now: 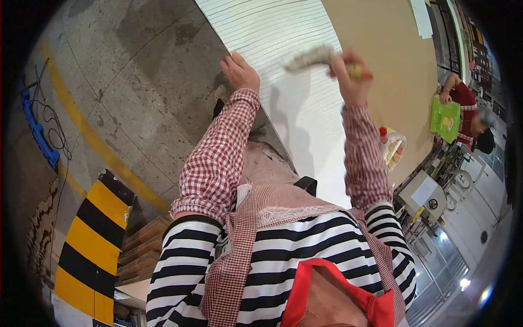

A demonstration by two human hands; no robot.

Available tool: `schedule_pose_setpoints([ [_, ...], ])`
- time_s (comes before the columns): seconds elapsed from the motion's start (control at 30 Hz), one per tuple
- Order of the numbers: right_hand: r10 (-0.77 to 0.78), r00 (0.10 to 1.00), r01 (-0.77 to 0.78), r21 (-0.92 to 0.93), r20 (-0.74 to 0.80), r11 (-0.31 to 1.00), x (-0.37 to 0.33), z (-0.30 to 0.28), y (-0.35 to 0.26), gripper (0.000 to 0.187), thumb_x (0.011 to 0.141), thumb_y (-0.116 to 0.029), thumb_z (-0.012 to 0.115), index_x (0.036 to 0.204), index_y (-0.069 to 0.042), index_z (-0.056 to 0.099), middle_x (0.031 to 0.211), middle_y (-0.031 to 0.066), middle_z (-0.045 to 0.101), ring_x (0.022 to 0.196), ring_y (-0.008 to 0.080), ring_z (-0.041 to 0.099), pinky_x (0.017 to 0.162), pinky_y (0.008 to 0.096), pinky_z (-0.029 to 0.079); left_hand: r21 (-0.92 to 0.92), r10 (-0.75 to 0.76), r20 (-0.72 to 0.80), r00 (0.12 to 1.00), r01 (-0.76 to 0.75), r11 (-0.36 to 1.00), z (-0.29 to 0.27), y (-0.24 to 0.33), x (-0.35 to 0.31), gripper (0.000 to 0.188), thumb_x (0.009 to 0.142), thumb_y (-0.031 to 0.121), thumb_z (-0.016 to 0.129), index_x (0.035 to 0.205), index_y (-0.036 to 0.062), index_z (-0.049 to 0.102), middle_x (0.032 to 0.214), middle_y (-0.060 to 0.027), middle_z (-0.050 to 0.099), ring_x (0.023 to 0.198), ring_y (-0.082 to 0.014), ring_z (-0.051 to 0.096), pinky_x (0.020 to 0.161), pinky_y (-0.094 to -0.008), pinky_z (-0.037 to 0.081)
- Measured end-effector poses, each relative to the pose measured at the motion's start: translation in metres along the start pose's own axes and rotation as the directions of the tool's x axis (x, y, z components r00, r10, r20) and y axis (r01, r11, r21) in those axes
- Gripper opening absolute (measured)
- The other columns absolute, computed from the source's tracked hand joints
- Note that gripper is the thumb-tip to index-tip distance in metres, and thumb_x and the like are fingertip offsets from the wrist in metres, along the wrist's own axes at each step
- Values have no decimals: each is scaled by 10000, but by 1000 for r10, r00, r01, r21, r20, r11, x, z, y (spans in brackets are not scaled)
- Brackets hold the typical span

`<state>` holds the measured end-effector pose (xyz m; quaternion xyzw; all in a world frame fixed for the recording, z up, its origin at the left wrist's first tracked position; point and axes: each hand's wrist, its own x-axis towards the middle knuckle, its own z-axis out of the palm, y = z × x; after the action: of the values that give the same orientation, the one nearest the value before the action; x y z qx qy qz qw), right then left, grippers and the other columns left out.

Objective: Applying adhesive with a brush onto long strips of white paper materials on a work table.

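Note:
A white surface [283, 27] crossed by many thin lines, like the edges of overlapped sheets, runs along the table's left side. My left hand [240, 73] rests at its left edge with the fingers stretched out, holding nothing. Over the right part of the white surface, my right hand [351, 79] is closed round a brush-like tool [310, 58]. Its pale, curved head points left, and yellow and red show at the grip. Motion blurs both the tool and the right hand. I cannot tell whether the head touches the surface.
Brown board or tabletop [387, 65] extends to the right. A clear plastic bag [395, 151] lies beside my right forearm. Across the table, a co-worker's hand [445, 97] holds a green box [445, 120]. A yellow-and-black striped panel [95, 245] stands at lower left, near stacked brown cardboard [143, 250].

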<state>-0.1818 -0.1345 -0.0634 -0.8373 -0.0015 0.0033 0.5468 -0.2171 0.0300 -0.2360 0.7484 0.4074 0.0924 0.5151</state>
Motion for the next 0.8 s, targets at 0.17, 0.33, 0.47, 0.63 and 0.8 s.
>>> schedule_pose_setpoints([
  [0.17,-215,977,215,-111,17,970,13,16,43,152,770,-45,701,698,6,578,631,39,581,563,83,565,517,225,444,40,62,-35,997,-61,997,2,0,-5,521,1014,355,228,1125,-97,462,1121,-252,441,1002,-383,502,856,-451,430],
  [0.33,-33,988,52,-124,152,991,-63,-43,41,168,804,-37,663,681,-3,554,616,28,557,533,76,544,492,223,453,8,24,33,999,-24,1000,-8,7,-3,521,1015,356,229,1137,-96,455,1101,-241,451,1013,-373,500,862,-452,436],
  [0.47,64,992,-66,15,106,998,-15,-28,16,173,833,-75,660,710,-3,561,631,27,578,546,78,568,491,217,483,-7,63,-63,996,-64,998,-7,0,1,495,1014,346,238,1092,-86,467,1074,-237,451,1005,-368,499,839,-451,436],
  [0.63,0,1000,-2,158,10,987,46,2,23,146,837,-96,660,758,16,609,627,53,609,566,111,607,526,235,505,31,62,17,998,-63,998,-6,9,-1,495,1014,332,240,1084,-101,469,1073,-245,454,1003,-373,499,833,-448,435],
  [0.8,170,984,-172,36,47,984,-23,-47,59,180,828,-146,670,735,-8,603,629,56,600,549,116,587,524,249,476,15,60,-18,998,-60,998,-7,3,1,495,1014,332,238,1085,-98,473,1066,-244,457,1010,-375,495,832,-447,432],
])
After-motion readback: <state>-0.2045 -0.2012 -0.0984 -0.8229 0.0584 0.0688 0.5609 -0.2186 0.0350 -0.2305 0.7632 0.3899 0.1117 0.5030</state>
